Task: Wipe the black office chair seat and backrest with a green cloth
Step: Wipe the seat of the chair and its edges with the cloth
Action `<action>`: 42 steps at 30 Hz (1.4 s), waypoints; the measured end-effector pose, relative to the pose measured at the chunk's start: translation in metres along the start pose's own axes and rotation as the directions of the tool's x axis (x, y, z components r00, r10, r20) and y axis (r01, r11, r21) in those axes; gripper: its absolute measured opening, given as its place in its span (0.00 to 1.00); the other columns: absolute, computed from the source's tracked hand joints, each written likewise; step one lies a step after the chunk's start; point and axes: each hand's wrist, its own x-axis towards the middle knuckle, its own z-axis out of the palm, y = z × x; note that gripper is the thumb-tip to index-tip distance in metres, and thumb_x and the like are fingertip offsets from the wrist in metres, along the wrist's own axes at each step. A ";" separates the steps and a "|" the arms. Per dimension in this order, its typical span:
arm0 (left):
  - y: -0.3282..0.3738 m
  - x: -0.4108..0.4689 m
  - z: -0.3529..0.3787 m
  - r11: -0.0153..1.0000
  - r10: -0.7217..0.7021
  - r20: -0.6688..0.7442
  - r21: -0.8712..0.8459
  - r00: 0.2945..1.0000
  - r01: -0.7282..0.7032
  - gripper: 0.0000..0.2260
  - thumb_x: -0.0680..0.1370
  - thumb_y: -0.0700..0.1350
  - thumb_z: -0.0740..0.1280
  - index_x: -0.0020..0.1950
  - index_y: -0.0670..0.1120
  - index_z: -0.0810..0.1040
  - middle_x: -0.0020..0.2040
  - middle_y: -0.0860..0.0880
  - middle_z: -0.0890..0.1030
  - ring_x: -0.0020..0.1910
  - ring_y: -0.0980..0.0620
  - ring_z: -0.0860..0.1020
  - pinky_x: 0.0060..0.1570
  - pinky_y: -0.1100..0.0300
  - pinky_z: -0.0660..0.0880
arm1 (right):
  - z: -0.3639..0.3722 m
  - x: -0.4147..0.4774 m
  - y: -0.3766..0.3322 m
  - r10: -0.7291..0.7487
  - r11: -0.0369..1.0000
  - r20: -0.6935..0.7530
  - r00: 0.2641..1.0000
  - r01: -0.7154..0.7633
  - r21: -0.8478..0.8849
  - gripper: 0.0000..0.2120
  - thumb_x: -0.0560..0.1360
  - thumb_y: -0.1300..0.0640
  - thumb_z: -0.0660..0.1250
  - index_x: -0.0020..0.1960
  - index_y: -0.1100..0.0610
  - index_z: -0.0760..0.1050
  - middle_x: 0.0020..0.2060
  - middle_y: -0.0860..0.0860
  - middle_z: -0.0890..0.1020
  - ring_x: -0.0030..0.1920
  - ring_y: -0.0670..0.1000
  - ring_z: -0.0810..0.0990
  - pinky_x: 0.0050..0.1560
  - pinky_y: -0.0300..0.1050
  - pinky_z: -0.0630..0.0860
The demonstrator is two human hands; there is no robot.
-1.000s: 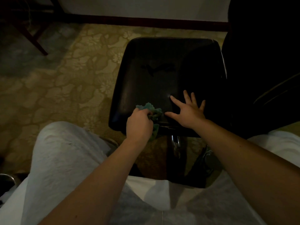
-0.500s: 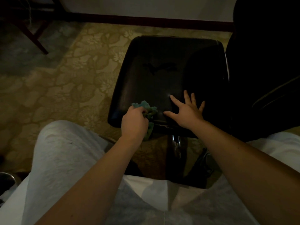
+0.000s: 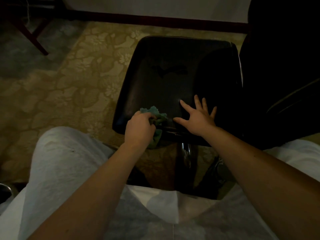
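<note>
Two hands are on the black chair seat [image 3: 173, 80], and we read the step as the wiping of the seat — its near edge, to be exact. Our left hand [image 3: 139, 129] is clenched around the green cloth [image 3: 156, 118], which is bunched up on the seat's near left corner; part of it puffs out beyond the knuckles and a tail hangs down over the front lip. Our right hand [image 3: 199, 118] lies flat just beside it, fingers [image 3: 187, 106] spread and holding nothing, and we take it to be steadying the seat.

Most of the seat beyond the hands looks untouched by the cloth at this point, though the light is too dim for us to judge dust or streaks. The backrest [image 3: 285, 66] stands to the right, very dark, with no hand on it.

Next, in our judgement, the cloth wants pressing flat and sweeping away from us across the seat — the bracing hand lifting clear of its path — before we turn to the backrest.
</note>
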 end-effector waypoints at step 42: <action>0.015 -0.003 0.012 0.998 0.059 0.006 0.028 0.998 -0.059 0.15 0.79 0.46 0.69 0.66 0.52 0.78 0.63 0.50 0.74 0.60 0.52 0.75 0.56 0.58 0.72 | -0.014 -0.001 0.034 -0.157 0.987 0.057 0.986 0.159 -0.032 0.35 0.76 0.29 0.56 0.77 0.33 0.46 0.80 0.48 0.40 0.79 0.53 0.38 0.76 0.61 0.40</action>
